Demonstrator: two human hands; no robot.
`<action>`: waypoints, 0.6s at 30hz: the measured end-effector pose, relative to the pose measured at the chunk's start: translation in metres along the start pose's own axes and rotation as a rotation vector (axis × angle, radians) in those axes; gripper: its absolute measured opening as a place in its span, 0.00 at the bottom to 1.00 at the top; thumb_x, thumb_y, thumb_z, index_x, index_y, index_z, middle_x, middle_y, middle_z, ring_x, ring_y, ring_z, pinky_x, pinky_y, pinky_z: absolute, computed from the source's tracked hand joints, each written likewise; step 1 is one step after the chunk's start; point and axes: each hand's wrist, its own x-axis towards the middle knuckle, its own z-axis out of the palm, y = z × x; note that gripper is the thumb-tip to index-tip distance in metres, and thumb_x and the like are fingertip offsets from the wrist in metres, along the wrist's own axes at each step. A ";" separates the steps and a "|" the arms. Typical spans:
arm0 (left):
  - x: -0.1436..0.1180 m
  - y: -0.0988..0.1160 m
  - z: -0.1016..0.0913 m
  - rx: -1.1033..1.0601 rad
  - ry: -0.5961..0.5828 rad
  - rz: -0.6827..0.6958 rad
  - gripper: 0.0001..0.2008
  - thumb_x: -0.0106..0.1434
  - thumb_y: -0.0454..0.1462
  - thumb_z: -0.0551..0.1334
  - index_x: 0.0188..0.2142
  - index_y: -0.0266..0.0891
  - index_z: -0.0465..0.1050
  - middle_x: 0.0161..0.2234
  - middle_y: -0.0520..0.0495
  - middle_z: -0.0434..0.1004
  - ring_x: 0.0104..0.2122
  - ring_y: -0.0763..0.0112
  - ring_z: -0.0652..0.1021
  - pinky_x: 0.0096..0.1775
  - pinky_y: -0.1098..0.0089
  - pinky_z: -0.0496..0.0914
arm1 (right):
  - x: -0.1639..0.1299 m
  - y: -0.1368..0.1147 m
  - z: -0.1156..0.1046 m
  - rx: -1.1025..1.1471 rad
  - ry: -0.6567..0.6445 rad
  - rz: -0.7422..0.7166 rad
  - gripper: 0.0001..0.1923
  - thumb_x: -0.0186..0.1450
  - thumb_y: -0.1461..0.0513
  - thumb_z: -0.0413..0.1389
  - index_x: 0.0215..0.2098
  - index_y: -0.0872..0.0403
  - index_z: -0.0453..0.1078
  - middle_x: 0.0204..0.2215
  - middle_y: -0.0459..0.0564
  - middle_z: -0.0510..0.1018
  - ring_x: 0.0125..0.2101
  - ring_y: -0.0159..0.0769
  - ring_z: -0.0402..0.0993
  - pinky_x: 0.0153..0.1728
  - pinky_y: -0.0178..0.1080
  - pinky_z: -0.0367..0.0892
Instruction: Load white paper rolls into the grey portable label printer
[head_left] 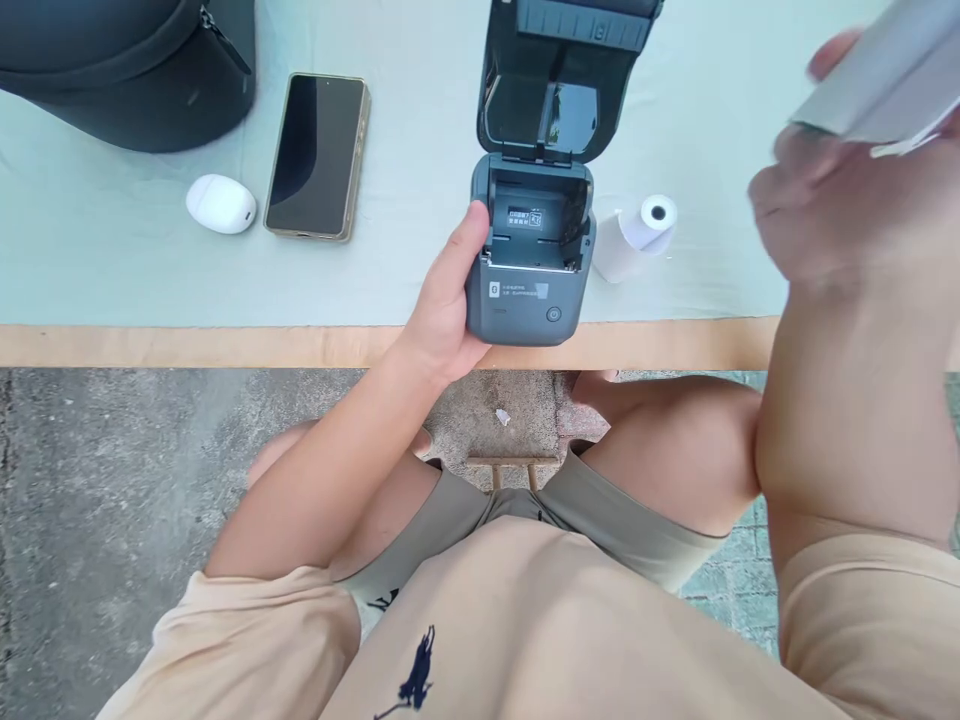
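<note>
Two hands shown: left hand (442,310) w/ fingers grasping open-lidded printer (529,255) at surface (112,270) edge; right hand (840,210), blurred, fingers clenched on grey sheet (885,80). Paper roll (637,235) just beside printer.

Right hand (840,215) and its grey flat object (877,85) were blurred, cropped at the frame's edge. Black bag (127,70) and printer lid (562,70) were cut off above.

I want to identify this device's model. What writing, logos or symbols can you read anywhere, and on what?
Printer front: Bluetooth symbol, power symbol; its line of print too small to read.
Label inside paper bay: too small.
Shirt: dark emblem, no words.
Phone: screen dark, nothing.
</note>
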 end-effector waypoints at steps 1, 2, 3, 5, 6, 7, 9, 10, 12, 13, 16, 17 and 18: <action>0.000 0.001 0.001 0.007 0.007 0.004 0.26 0.77 0.55 0.55 0.46 0.42 0.86 0.40 0.48 0.88 0.57 0.61 0.85 0.60 0.65 0.80 | 0.007 0.016 -0.007 0.024 0.026 0.121 0.24 0.47 0.45 0.70 0.41 0.40 0.79 0.36 0.41 0.76 0.21 0.22 0.63 0.13 0.32 0.46; 0.000 0.001 0.002 0.013 0.012 0.008 0.26 0.77 0.55 0.55 0.46 0.42 0.86 0.41 0.48 0.88 0.59 0.61 0.84 0.60 0.66 0.80 | 0.012 0.030 -0.012 -0.020 0.061 0.143 0.21 0.47 0.47 0.69 0.37 0.43 0.76 0.32 0.43 0.73 0.21 0.24 0.62 0.14 0.33 0.48; 0.000 0.002 0.003 0.019 0.016 0.011 0.25 0.77 0.55 0.56 0.46 0.42 0.86 0.41 0.48 0.88 0.60 0.61 0.83 0.60 0.66 0.79 | 0.013 0.042 -0.015 -0.031 0.096 0.114 0.19 0.47 0.50 0.69 0.35 0.44 0.72 0.30 0.43 0.71 0.21 0.25 0.61 0.15 0.34 0.50; 0.001 0.002 0.004 0.035 0.017 0.014 0.25 0.77 0.55 0.56 0.45 0.43 0.86 0.42 0.47 0.89 0.62 0.60 0.82 0.60 0.67 0.79 | 0.010 0.056 -0.018 -0.081 0.107 0.037 0.21 0.48 0.54 0.71 0.35 0.44 0.68 0.29 0.42 0.69 0.23 0.29 0.63 0.19 0.37 0.57; 0.001 0.003 0.005 0.041 0.017 0.017 0.25 0.77 0.55 0.56 0.44 0.42 0.86 0.42 0.47 0.89 0.63 0.60 0.82 0.60 0.67 0.79 | 0.006 0.058 -0.019 -0.125 0.083 -0.024 0.21 0.50 0.54 0.72 0.36 0.44 0.67 0.29 0.42 0.70 0.25 0.30 0.65 0.23 0.38 0.62; 0.001 0.003 0.005 0.044 0.016 0.018 0.25 0.77 0.55 0.56 0.44 0.42 0.86 0.42 0.47 0.89 0.63 0.60 0.82 0.60 0.67 0.79 | 0.002 0.057 -0.020 -0.200 0.047 -0.094 0.21 0.52 0.55 0.73 0.37 0.44 0.68 0.31 0.42 0.71 0.28 0.31 0.68 0.28 0.40 0.67; 0.002 0.003 0.006 0.044 0.010 0.019 0.24 0.77 0.54 0.56 0.43 0.42 0.85 0.43 0.47 0.89 0.63 0.60 0.81 0.61 0.67 0.79 | -0.004 0.053 -0.023 -0.407 -0.026 -0.257 0.19 0.56 0.56 0.73 0.39 0.44 0.69 0.37 0.44 0.74 0.36 0.34 0.74 0.39 0.43 0.72; 0.003 0.002 0.005 0.044 0.010 0.021 0.24 0.77 0.53 0.56 0.42 0.42 0.85 0.45 0.47 0.89 0.63 0.60 0.81 0.61 0.67 0.78 | -0.005 0.051 -0.025 -0.517 -0.049 -0.327 0.18 0.58 0.58 0.72 0.40 0.44 0.70 0.40 0.45 0.76 0.40 0.36 0.75 0.44 0.45 0.72; 0.004 0.001 0.004 0.061 0.009 0.028 0.23 0.76 0.54 0.57 0.42 0.43 0.85 0.48 0.47 0.89 0.64 0.59 0.81 0.62 0.67 0.78 | -0.006 0.046 -0.027 -0.704 -0.047 -0.363 0.19 0.58 0.63 0.71 0.43 0.44 0.70 0.44 0.45 0.77 0.46 0.38 0.75 0.50 0.47 0.71; 0.004 0.001 0.002 0.078 0.005 0.033 0.23 0.75 0.55 0.58 0.41 0.43 0.85 0.49 0.47 0.89 0.65 0.57 0.80 0.62 0.67 0.78 | -0.007 0.044 -0.027 -0.788 -0.040 -0.313 0.22 0.57 0.65 0.71 0.45 0.44 0.70 0.45 0.46 0.78 0.47 0.39 0.75 0.52 0.49 0.71; 0.006 0.000 -0.001 0.127 -0.012 0.046 0.23 0.74 0.57 0.59 0.40 0.44 0.84 0.52 0.48 0.88 0.67 0.54 0.79 0.64 0.64 0.77 | -0.011 0.036 -0.023 -0.973 -0.058 -0.140 0.30 0.55 0.67 0.72 0.52 0.47 0.67 0.52 0.51 0.79 0.53 0.46 0.76 0.61 0.56 0.68; 0.006 0.000 -0.001 0.134 -0.011 0.049 0.23 0.73 0.57 0.60 0.40 0.45 0.84 0.52 0.48 0.88 0.66 0.54 0.79 0.64 0.63 0.77 | -0.015 0.032 -0.022 -1.002 -0.072 -0.157 0.33 0.55 0.68 0.72 0.55 0.47 0.67 0.56 0.53 0.78 0.57 0.48 0.76 0.63 0.57 0.68; 0.006 0.000 -0.002 0.135 -0.006 0.051 0.23 0.73 0.57 0.59 0.40 0.45 0.84 0.52 0.48 0.88 0.66 0.54 0.79 0.64 0.63 0.77 | -0.019 0.028 -0.021 -1.007 -0.067 -0.235 0.35 0.55 0.69 0.70 0.58 0.47 0.66 0.59 0.54 0.77 0.61 0.50 0.75 0.62 0.56 0.69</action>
